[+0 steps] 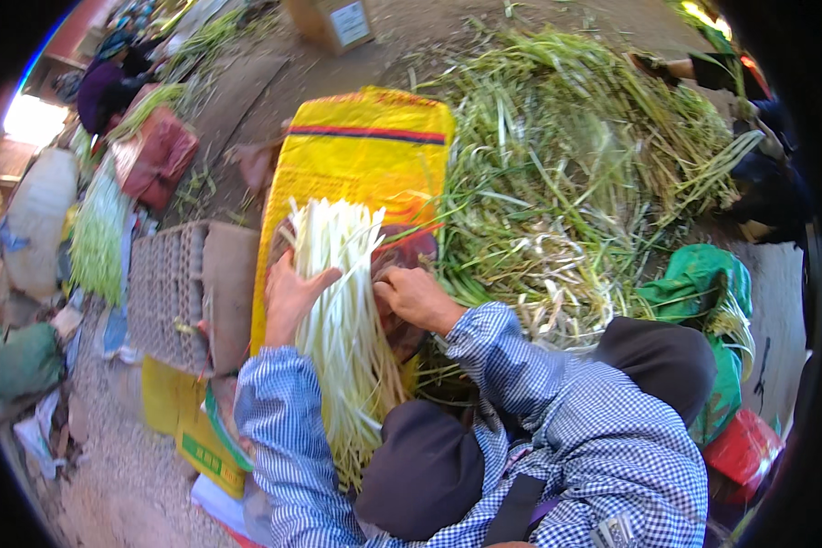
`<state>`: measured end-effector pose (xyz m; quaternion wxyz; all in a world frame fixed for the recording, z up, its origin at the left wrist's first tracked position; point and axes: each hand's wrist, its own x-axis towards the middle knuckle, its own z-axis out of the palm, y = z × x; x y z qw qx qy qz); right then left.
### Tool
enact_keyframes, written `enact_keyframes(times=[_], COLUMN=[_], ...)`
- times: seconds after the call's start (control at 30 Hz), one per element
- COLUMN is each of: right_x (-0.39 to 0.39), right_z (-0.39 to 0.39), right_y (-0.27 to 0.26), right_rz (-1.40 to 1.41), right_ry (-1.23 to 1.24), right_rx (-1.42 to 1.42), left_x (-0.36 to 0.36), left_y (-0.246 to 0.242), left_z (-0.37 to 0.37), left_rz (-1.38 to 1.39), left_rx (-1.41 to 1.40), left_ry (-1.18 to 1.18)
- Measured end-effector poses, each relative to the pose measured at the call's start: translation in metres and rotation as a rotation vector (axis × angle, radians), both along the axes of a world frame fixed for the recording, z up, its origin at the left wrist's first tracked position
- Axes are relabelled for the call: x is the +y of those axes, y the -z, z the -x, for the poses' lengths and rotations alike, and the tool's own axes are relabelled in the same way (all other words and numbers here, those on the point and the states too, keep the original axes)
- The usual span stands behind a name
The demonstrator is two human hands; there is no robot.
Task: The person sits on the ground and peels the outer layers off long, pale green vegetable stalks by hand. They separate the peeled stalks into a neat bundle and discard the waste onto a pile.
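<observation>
A thick bundle of pale, white-ended vegetable stalks (339, 294) lies lengthwise before me, its greener ends running down beside my knee. My left hand (296, 293) grips its left side, thumb across the top. Against the right side of the bundle rests my right hand (411, 294), fingers curled; whether anything is pinched in them is hidden. Beneath the bundle is a dark reddish-brown surface (411, 253), partly covered. Thin red strands (414, 235) stretch just above my right hand. A yellow printed sack (363, 157) spreads under and beyond all this.
A large heap of loose green stalks and leaves (555, 157) covers the ground at right. Stacked grey egg trays (168, 294) stand at left. A green sack (705, 281) lies right of my knee. One person (103, 89) sits far left; another's dark clothing (760, 185) shows far right.
</observation>
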<state>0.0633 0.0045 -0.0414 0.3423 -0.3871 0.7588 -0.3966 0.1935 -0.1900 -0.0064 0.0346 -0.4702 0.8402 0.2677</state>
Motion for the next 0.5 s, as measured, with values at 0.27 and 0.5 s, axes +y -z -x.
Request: enact_keyframes(times=[0.27,0.5], right_x=[-0.043,-0.049], right_z=[0.013,0.043], right_y=[0.018,0.013], right_rz=[0.267,0.241], right_ry=[-0.203,-0.404], right_rx=[0.364,0.314], left_x=[0.023,0.047], left_y=[-0.008,0.011], left_z=[0.027,0.034], left_rz=[-0.012,0.289], left_rx=[-0.09,-0.194], left_ry=[0.112,-0.003])
